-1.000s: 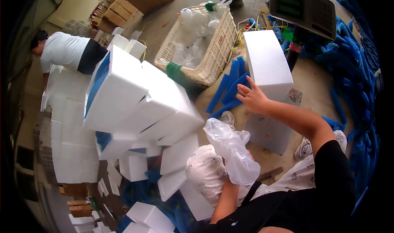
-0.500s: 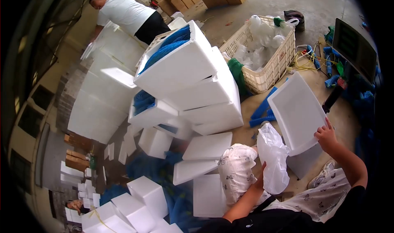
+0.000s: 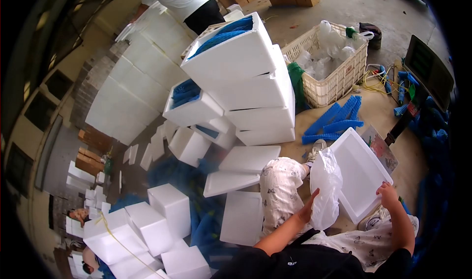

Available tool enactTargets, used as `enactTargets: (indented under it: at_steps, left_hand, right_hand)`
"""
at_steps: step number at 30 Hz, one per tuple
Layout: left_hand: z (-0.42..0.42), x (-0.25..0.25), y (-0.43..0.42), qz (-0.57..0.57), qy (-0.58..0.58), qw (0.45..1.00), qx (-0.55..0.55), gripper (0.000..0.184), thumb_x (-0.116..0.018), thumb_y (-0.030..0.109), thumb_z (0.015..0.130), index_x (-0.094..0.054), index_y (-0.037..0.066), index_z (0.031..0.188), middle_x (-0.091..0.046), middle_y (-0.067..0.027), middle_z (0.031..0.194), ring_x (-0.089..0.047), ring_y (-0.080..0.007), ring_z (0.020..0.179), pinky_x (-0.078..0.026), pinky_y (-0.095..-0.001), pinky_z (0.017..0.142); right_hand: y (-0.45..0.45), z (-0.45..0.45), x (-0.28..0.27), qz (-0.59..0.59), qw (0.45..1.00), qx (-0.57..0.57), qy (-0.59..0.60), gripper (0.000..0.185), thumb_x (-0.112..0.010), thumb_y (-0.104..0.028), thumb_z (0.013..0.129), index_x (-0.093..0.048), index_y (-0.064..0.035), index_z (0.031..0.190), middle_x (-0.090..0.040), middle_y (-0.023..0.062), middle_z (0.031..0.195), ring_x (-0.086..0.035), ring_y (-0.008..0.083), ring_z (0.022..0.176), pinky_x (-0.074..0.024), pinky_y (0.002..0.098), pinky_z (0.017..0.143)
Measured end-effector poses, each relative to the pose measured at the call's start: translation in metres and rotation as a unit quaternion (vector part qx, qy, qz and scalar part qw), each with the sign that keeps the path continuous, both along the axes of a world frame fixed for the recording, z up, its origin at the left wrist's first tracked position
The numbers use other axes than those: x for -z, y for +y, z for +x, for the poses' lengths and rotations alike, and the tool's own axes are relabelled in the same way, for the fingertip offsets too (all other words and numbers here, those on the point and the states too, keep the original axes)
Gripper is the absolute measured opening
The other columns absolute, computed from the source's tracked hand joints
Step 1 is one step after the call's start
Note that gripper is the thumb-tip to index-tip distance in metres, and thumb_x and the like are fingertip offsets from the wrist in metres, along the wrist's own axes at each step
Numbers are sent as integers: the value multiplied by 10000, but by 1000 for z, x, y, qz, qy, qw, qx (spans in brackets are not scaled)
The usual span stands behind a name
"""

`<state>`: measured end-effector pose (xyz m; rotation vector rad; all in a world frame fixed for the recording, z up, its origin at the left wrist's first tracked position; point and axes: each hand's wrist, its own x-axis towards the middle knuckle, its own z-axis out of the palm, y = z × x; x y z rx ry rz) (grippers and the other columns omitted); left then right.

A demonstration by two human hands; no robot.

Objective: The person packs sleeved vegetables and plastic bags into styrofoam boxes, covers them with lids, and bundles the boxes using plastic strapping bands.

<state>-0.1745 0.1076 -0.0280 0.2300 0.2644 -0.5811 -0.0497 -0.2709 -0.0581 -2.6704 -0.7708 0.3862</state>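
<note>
An open white foam box lies tilted in front of my knees, its hollow side facing me. My right hand holds its right rim, fingers curled over the edge. My left hand is closed on a crumpled clear plastic bag, which hangs beside the box and covers part of its left side. Several blue mesh strips lie on the floor beyond the box. The scale has its plate just behind the box.
Stacked foam boxes stand ahead to the left, the top one holding blue mesh. A cream crate with plastic bags is beyond. Flat foam lids and more boxes lie at left. A co-worker stands at the back.
My right hand has gone from spread fingers to holding the foam box, which has turned from upright to tilted with its opening towards me. My view has shifted right.
</note>
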Motion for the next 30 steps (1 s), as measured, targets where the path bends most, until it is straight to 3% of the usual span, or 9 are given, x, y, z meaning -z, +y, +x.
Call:
enactTargets:
  at_steps: [9, 17, 21, 23, 25, 26, 28, 29, 30]
  left_hand:
    - [12, 14, -12, -43, 31, 998, -20, 600, -516, 528, 901, -473, 114, 1332, -597, -70, 1197, -566, -227, 1097, -413, -377, 1010]
    - [12, 4, -19, 89, 57, 994, 5, 597, -524, 513, 904, -484, 89, 1322, -615, -74, 1188, -598, -233, 1066, -461, -377, 951]
    - [9, -4, -18, 118, 37, 992, 0, 581, -561, 447, 903, -455, 77, 1339, -609, -90, 1183, -591, -246, 1073, -461, -390, 953]
    - [12, -2, -17, 123, 48, 991, 24, 582, -596, 363, 894, -413, 72, 1364, -577, -97, 1213, -576, -248, 1090, -458, -391, 953]
    - [22, -19, -15, 200, 52, 978, 5, 622, -622, 323, 869, -382, 68, 1383, -538, -99, 1251, -547, -239, 1127, -457, -381, 948]
    - [30, -7, -12, 232, 42, 972, -2, 657, -654, 298, 838, -377, 58, 1383, -521, -92, 1268, -525, -241, 1150, -454, -374, 946]
    - [70, -59, -16, 325, -8, 946, 0, 706, -704, 245, 785, -377, 31, 1373, -519, -99, 1267, -518, -250, 1150, -450, -367, 942]
    - [97, -71, -19, 402, -130, 906, 15, 705, -729, 240, 748, -416, 11, 1336, -547, -88, 1231, -546, -248, 1113, -462, -374, 917]
    - [121, -89, -29, 491, -189, 849, 48, 703, -740, 244, 723, -440, 5, 1312, -580, -96, 1189, -572, -252, 1080, -468, -372, 904]
  right_hand:
    - [0, 27, 1, -107, 993, 46, 5, 141, -628, -50, 657, -694, -133, 749, -646, 69, 989, -509, 268, 1171, -395, 381, 1019]
    - [35, 14, -41, -173, 984, 24, 16, 306, -746, -202, 687, -688, -109, 973, -616, 93, 1122, -463, 295, 1227, -241, 459, 1128]
    - [71, -5, -56, -18, 997, -18, 72, 710, -754, -374, 705, -492, -82, 1297, -534, 120, 1264, -454, 327, 1232, -276, 450, 1101]
    - [99, -30, -87, -88, 984, -55, 144, 972, -739, -462, 711, -247, -74, 1453, -467, 159, 1340, -472, 336, 1210, -348, 422, 1049]
    - [89, -40, -59, -147, 967, -70, 197, 1105, -715, -567, 706, -115, -61, 1485, -443, 179, 1363, -513, 343, 1166, -431, 416, 956]
    - [84, -44, -52, -144, 968, -53, 198, 1048, -676, -602, 730, -170, -62, 1472, -481, 171, 1319, -528, 335, 1145, -445, 410, 929]
    - [75, -53, -45, -100, 987, -59, 110, 870, -625, -598, 765, -345, -66, 1394, -552, 119, 1181, -567, 291, 1058, -467, 398, 851]
    - [71, -62, -31, -59, 995, -83, 12, 838, -634, -575, 765, -369, -74, 1382, -560, 110, 1161, -576, 273, 1035, -471, 373, 829]
    - [74, -63, -52, -65, 992, -98, 42, 795, -612, -554, 797, -358, -83, 1386, -548, 114, 1181, -576, 264, 1042, -473, 368, 814]
